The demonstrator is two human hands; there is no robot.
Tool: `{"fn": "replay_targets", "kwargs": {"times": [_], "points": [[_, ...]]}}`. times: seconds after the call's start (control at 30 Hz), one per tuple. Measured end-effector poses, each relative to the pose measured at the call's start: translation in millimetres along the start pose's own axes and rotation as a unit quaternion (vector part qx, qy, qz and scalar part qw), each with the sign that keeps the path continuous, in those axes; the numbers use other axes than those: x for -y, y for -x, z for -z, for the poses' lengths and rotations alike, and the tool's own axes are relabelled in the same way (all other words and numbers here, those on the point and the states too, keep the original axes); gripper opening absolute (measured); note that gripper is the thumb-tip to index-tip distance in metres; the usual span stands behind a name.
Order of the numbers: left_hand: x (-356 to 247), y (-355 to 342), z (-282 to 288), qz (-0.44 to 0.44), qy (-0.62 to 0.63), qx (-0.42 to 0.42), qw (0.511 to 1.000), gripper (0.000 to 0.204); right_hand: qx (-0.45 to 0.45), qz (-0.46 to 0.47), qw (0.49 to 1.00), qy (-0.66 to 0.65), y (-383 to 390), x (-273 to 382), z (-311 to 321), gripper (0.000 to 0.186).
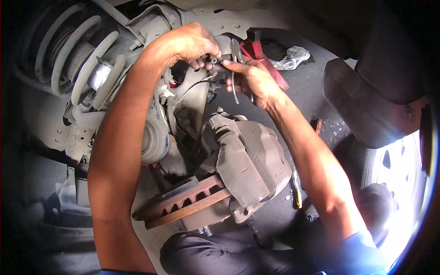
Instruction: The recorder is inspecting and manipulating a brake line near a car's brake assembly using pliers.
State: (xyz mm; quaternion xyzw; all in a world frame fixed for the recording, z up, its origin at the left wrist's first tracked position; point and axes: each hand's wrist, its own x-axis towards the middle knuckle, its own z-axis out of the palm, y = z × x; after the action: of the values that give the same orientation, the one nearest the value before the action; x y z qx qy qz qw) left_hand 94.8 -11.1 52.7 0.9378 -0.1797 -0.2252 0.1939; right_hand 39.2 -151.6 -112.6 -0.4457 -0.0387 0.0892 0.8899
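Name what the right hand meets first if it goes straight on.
The right hand would probably first meet the small, round grey metal fitting beside the left hand; depth is unclear.

Yellow-handled tool (pixel 298 198) and crumpled clear plastic (pixel 294 58) on the floor (pixel 308 87).

It's a vehicle repair space, plain as day: here's the thick grey coil spring (pixel 81 78), there's the rust-edged vented brake disc (pixel 192 204), dusty grey metal caliper (pixel 250 160) straddling it! Up top, a slim grey metal hand tool (pixel 235 89); on the dark floor (pixel 316 96), a yellow-handled screwdriver (pixel 297 189). Through the right-hand glare, what seems a pale spoked wheel (pixel 403 158).
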Motion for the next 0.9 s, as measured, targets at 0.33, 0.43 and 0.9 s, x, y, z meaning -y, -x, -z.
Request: {"fn": "replay_targets", "kwargs": {"times": [0.33, 0.43, 0.9], "points": [[6.1, -5.0, -0.4, -0.011, 0.000, -0.009, 1.000, 0.036, -0.001, 0.024, 0.995, 0.099, 51.3, -20.3, 10.6, 0.031], [5.4, -6.1, -0.3, -0.011, 0.009, 0.007, 1.000, 0.043, -0.001, 0.010, 0.991, 0.134, 51.6, -14.1, 3.8, 0.028], [47.0, -15.8, -2.4, -0.082, 0.104, 0.044, 0.990, 0.052, -0.005, 0.085, 0.988, -0.128, 17.5, -23.6, 8.3, 0.022]]}}
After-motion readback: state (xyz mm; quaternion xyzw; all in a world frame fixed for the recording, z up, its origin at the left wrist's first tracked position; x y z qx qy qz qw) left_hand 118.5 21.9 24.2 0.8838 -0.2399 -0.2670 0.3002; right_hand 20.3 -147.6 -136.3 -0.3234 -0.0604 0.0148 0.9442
